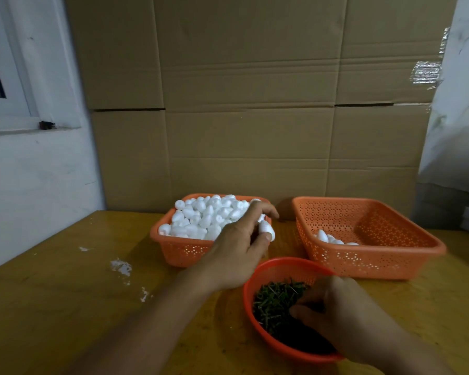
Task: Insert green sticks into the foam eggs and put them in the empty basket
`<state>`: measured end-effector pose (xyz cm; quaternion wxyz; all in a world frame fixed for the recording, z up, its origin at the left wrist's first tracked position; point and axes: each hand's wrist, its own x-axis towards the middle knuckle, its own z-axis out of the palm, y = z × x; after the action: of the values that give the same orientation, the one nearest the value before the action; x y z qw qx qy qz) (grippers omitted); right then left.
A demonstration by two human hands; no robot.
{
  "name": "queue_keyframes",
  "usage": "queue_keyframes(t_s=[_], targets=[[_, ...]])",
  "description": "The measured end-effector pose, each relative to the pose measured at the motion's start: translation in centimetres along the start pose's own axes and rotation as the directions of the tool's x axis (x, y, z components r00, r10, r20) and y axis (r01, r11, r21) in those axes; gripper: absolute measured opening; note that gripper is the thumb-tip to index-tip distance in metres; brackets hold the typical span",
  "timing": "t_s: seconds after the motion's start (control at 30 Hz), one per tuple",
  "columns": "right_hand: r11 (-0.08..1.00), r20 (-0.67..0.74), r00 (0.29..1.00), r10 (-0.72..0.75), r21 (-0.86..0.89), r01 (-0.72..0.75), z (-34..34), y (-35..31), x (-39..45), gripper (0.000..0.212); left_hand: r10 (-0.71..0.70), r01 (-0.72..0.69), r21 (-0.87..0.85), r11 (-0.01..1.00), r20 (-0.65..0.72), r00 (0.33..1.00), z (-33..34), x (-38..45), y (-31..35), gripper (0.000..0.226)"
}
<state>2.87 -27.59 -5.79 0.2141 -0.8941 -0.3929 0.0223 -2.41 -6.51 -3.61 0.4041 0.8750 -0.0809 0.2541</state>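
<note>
1. While the left hand (238, 247) reaches from lower left toward mid-frame, its thumb and fingers pinch one white foam egg (267, 230) at the near right corner of the full basket (184, 253).
2. That orange perforated basket sits just left of centre, heaped with foam eggs (206, 215).
3. The held egg hangs over the basket's right rim, between it and the second basket.
4. The right hand (344, 318) comes in from the lower right, fingers curled down into the red bowl (257, 269); whether they grasp a stick cannot be told, since the fingertips are hidden in shadow.
5. The round bowl lies in the lower centre-right, near the front edge of the table, holding a pile of short green sticks (274, 301).
6. The second basket (374, 263), orange and wider, stands at right of centre, just beyond the bowl and apart from the full one.
7. A few eggs (333, 239) lie along its near left inner wall; whether sticks are in them cannot be made out.
8. Everything rests on a yellowish wooden table (79, 307) with white crumbs (122, 267) scattered at left.
9. Brown cardboard (249, 104) fills the upper frame behind the baskets.
10. A white wall with a window frame (19, 77) occupies the upper left.
11. Pale plastic sheeting (460, 109) hangs at upper right.
</note>
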Motion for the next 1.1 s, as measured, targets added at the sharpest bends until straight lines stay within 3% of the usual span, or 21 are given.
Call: queue_keyframes(t_s=[0.17, 0.3, 0.4, 0.7, 0.9, 1.03, 1.1], targets=[[0.997, 0.086, 0.995, 0.047, -0.068, -0.041, 0.3, -0.6, -0.2, 0.038, -0.047, 0.054, -0.103, 0.993, 0.07, 0.996, 1.3, -0.5, 0.1, 0.015], [0.997, 0.13, 0.99, 0.059, -0.056, -0.052, 0.4, -0.9, -0.1, 0.026, -0.131, 0.187, -0.342, 0.921, 0.18, 0.975, 1.5, -0.7, 0.1, 0.022], [0.996, 0.118, 0.99, 0.072, -0.059, -0.065, 0.6, -0.9, 0.1, 0.021, -0.149, 0.239, -0.426, 0.873, 0.234, 0.961, 1.7, -0.7, 0.1, 0.028], [0.992, 0.05, 0.993, 0.108, -0.077, -0.104, 1.0, -1.0, 0.3, 0.011, -0.132, 0.208, -0.339, 0.917, 0.234, 0.963, 1.9, -0.6, -0.1, 0.017], [0.992, 0.015, 0.995, 0.096, -0.079, -0.094, 1.1, -1.1, 0.0, 0.013, -0.14, 0.22, -0.45, 0.866, 0.203, 0.969, 2.2, -0.7, 0.3, 0.023], [0.995, -0.07, 0.994, 0.089, -0.039, -0.092, 1.2, -1.2, -0.1, 0.013, -0.148, 0.246, -0.532, 0.81, 0.221, 0.964, 2.2, -0.7, 0.4, 0.003], [0.997, -0.135, 0.987, 0.082, 0.005, -0.082, 1.2, -1.3, 0.0, 0.013, -0.18, 0.282, -0.578, 0.766, 0.228, 0.957, 2.3, -0.7, 0.7, 0.009]])
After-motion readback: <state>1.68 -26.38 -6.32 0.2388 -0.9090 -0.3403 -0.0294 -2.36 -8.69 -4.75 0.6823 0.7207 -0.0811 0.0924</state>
